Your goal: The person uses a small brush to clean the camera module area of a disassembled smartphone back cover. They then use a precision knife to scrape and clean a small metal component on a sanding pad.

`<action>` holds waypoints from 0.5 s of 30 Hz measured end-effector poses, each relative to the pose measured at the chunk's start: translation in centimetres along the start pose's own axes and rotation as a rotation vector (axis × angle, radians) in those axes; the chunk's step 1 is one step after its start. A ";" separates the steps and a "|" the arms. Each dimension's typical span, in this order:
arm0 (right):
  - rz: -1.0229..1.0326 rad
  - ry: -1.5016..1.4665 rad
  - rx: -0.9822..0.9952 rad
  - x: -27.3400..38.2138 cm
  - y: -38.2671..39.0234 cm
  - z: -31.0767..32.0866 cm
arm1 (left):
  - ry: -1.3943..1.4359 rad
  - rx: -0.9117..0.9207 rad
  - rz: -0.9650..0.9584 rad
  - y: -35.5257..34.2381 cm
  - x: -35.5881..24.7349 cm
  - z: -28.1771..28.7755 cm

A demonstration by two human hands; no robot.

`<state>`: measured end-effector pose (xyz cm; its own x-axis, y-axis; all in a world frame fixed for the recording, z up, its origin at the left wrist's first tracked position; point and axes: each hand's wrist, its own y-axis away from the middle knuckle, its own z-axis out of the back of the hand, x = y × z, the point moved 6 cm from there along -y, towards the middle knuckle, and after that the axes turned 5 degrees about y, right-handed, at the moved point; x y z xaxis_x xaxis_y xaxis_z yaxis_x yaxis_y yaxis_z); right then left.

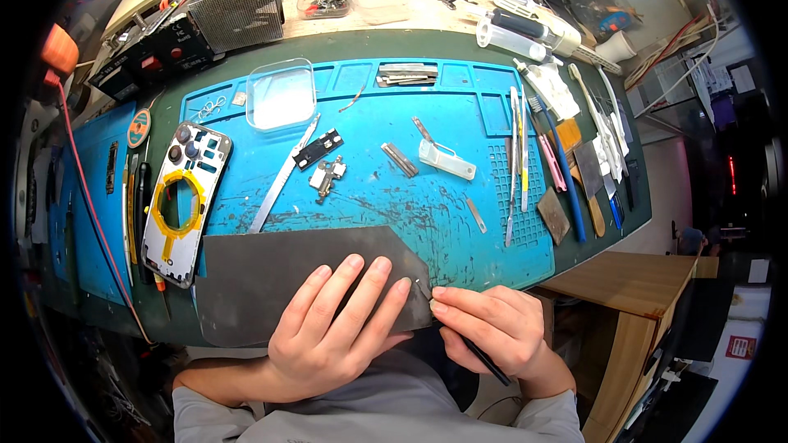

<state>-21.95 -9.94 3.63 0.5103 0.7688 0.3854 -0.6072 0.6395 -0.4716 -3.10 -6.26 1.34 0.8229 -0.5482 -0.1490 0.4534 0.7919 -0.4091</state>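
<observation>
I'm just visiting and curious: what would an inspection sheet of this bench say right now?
Surface: blue work mat, scuffed, on a green bench.
Job's things: dark grey sheet at the mat's near edge; thin black tool.
Clutter: phone back frame at left, clear cover, tweezers, small parts.
Hands: left hand flat on the sheet; right hand holds the tool at the sheet's edge.
Cables: red wire at left.
Surroundings: wooden table at right.
</observation>
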 end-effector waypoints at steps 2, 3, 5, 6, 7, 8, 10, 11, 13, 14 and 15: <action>-0.001 -0.003 0.003 0.0 0.0 0.0 | 0.001 0.002 0.002 0.0 0.0 0.0; -0.002 -0.006 0.006 0.0 0.0 0.0 | 0.003 0.003 0.003 0.1 0.0 -0.1; -0.010 -0.011 0.011 -0.1 0.0 0.0 | 0.007 0.006 0.003 0.0 0.0 -0.1; -0.014 -0.016 0.014 -0.1 -0.1 0.1 | 0.008 0.008 0.005 0.0 0.0 0.0; -0.019 -0.021 0.016 -0.1 -0.1 0.1 | 0.008 0.010 0.006 0.0 0.0 0.0; -0.024 -0.024 0.016 -0.1 -0.2 0.1 | 0.009 0.009 0.009 0.0 0.0 0.0; -0.036 -0.029 0.016 -0.1 -0.2 0.1 | 0.011 0.004 0.014 0.0 0.0 -0.1; -0.033 -0.026 0.019 -0.1 -0.2 0.1 | 0.007 0.002 0.020 0.0 0.0 0.0; -0.027 -0.018 0.024 -0.1 0.0 0.0 | 0.000 -0.004 0.032 -0.1 0.0 0.0; -0.023 -0.016 0.025 -0.1 0.1 0.0 | 0.000 -0.005 0.030 -0.1 0.0 0.0; -0.020 -0.015 0.025 -0.1 0.2 0.0 | -0.002 -0.004 0.029 -0.1 0.0 0.0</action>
<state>-22.15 -9.92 3.51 0.5131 0.7559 0.4066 -0.6125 0.6543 -0.4435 -3.12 -6.34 1.40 0.8364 -0.5247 -0.1587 0.4281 0.8061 -0.4086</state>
